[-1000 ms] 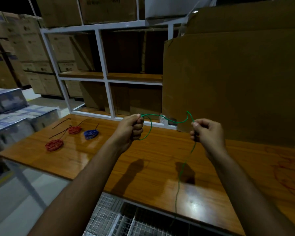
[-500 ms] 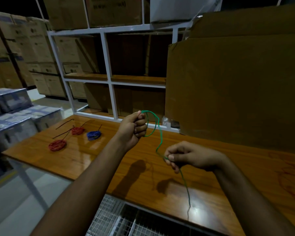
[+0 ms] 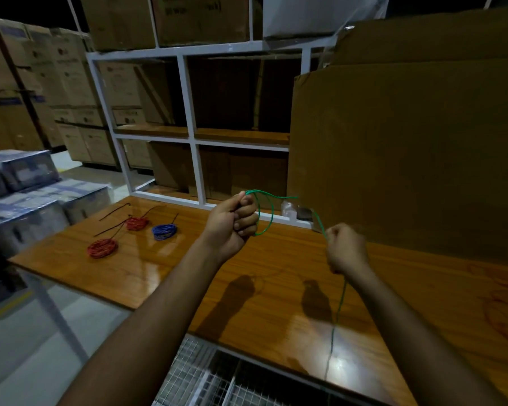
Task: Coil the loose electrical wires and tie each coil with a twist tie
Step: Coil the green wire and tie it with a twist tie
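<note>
Green wire (image 3: 272, 213) stretched between both gripping hands.

On the table (image 3: 159, 268) we see three wire coils (image 3: 164, 231) at the far left; behind it stands a shelf rack (image 3: 188, 133), with cardboard (image 3: 408, 159) leaning to its right.

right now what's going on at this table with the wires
A person is winding a green wire into a coil. The left hand grips the loops made so far, while the right hand pinches the loose run, whose tail hangs down past the table edge. Two red coils and a blue coil lie on the table's far left.
</note>
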Available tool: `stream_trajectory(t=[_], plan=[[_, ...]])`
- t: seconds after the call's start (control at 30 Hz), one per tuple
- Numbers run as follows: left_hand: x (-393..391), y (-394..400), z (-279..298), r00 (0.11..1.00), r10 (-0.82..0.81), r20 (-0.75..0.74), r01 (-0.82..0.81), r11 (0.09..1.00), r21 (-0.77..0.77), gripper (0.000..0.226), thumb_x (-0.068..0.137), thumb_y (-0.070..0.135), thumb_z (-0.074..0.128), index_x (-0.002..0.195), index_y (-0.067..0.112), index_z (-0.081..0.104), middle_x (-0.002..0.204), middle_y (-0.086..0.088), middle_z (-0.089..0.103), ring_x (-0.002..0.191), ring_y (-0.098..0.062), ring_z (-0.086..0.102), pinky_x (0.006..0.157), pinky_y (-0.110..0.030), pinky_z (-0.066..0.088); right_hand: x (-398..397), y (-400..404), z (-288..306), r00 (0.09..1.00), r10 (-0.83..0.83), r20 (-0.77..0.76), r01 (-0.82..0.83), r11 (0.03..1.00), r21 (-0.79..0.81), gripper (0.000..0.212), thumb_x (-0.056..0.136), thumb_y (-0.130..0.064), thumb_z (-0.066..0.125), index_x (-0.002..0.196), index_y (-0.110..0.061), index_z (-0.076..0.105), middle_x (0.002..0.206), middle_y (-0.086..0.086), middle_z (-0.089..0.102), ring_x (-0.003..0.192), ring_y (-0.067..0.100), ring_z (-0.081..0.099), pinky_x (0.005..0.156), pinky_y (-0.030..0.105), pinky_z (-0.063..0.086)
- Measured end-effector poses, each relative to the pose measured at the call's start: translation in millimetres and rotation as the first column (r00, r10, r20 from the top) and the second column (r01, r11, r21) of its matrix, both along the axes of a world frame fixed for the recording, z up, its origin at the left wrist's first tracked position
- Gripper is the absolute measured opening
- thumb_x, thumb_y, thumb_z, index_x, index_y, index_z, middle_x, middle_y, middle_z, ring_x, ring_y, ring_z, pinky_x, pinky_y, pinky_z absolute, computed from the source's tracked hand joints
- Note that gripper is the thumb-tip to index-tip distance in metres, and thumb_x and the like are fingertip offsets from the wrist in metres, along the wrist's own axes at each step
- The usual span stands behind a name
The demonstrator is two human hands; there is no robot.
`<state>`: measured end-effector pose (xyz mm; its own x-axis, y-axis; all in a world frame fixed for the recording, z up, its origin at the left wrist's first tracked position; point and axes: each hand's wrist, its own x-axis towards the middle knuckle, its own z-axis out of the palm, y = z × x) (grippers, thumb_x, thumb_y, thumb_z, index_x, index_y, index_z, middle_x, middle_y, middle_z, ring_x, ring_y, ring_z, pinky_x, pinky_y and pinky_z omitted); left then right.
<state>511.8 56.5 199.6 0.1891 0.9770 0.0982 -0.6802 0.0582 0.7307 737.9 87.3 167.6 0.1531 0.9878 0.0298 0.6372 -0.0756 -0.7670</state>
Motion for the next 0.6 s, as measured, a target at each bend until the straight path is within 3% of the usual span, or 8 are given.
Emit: stream_trajectory(t=[0.03,0.1,0.23,0.3,0.33,0.4,0.5,0.6], plan=[[1,0,2,1.0,0.001,0.006,-0.001,1.0,0.004,0.033,0.104,0.029,0.033,0.077,0.018,0.047,0.054,0.009,0.031,0.041,-0.005,0.027,0.044,-0.019,0.015,-6,-6,-3,0.974,0.08,0.214,-0.076,0.997,-0.027,0.013,0.103,-0.017,0.047,0.112,-0.013,0.056,0.095,0.004,0.058,0.079,0.017,0.059,0.061,0.03,0.051],[4,2,5,1.0,0.014,0.008,-0.014,1.0,0.005,0.031,0.104,0.028,0.034,0.077,0.017,0.047,0.053,0.009,0.031,0.04,-0.005,0.027,0.044,-0.019,0.015,-21,-24,-4,0.823,0.332,0.461,-0.298,0.943,-0.147,0.014,0.101,-0.014,0.049,0.11,-0.015,0.06,0.097,0.002,0.059,0.083,0.015,0.06,0.065,0.028,0.051],[6,5,4,0.997,0.066,-0.049,-0.068,0.997,-0.03,0.033,0.105,0.027,0.032,0.077,0.016,0.045,0.052,0.008,0.032,0.037,-0.005,0.027,0.041,-0.02,0.017,-40,-61,19,0.448,0.677,0.584,-0.715,0.664,-0.221,0.03,0.096,-0.006,0.048,0.117,-0.017,0.067,0.098,0.001,0.065,0.081,0.015,0.058,0.068,0.034,0.051],[8,4,1,0.989,0.083,-0.123,-0.088,0.996,-0.036,0.033,0.106,0.027,0.032,0.077,0.016,0.044,0.051,0.007,0.032,0.036,-0.006,0.029,0.039,-0.02,0.02,-44,-72,39,0.379,0.711,0.593,-0.824,0.55,-0.133,0.041,0.092,0.002,0.048,0.121,-0.019,0.068,0.099,0.001,0.067,0.084,0.013,0.057,0.072,0.027,0.043],[9,3,-1,0.983,0.089,-0.159,-0.097,0.994,-0.042,0.033,0.106,0.027,0.032,0.077,0.016,0.044,0.051,0.006,0.033,0.037,-0.007,0.031,0.039,-0.02,0.023,-45,-75,48,0.423,0.7,0.575,-0.839,0.542,-0.043,0.044,0.091,0.004,0.049,0.12,-0.021,0.07,0.1,0.0,0.069,0.086,0.012,0.059,0.074,0.024,0.042],[12,0,-5,0.976,0.095,-0.195,-0.108,0.993,-0.058,0.034,0.106,0.029,0.033,0.077,0.015,0.046,0.055,0.002,0.038,0.045,-0.01,0.037,0.044,-0.02,0.032,-43,-74,61,0.599,0.625,0.501,-0.783,0.588,0.202,0.039,0.092,0.003,0.054,0.115,-0.023,0.073,0.096,-0.002,0.071,0.086,0.01,0.063,0.075,0.023,0.047],[15,-5,-6,0.964,0.09,-0.249,-0.102,0.994,-0.036,0.035,0.106,0.029,0.034,0.078,0.014,0.048,0.062,-0.002,0.045,0.054,-0.012,0.044,0.053,-0.022,0.04,-37,-60,64,0.828,0.411,0.381,-0.558,0.674,0.485,0.016,0.095,-0.014,0.061,0.104,-0.024,0.069,0.083,-0.002,0.069,0.071,0.015,0.066,0.064,0.035,0.058],[17,-10,-4,0.937,0.069,-0.343,-0.083,0.996,-0.025,0.033,0.106,0.028,0.035,0.079,0.015,0.049,0.063,-0.001,0.049,0.052,-0.013,0.05,0.048,-0.02,0.04,-33,-44,64,0.899,0.289,0.329,-0.433,0.696,0.572,0.008,0.097,-0.027,0.061,0.099,-0.021,0.065,0.076,0.001,0.067,0.057,0.013,0.067,0.049,0.04,0.058]])
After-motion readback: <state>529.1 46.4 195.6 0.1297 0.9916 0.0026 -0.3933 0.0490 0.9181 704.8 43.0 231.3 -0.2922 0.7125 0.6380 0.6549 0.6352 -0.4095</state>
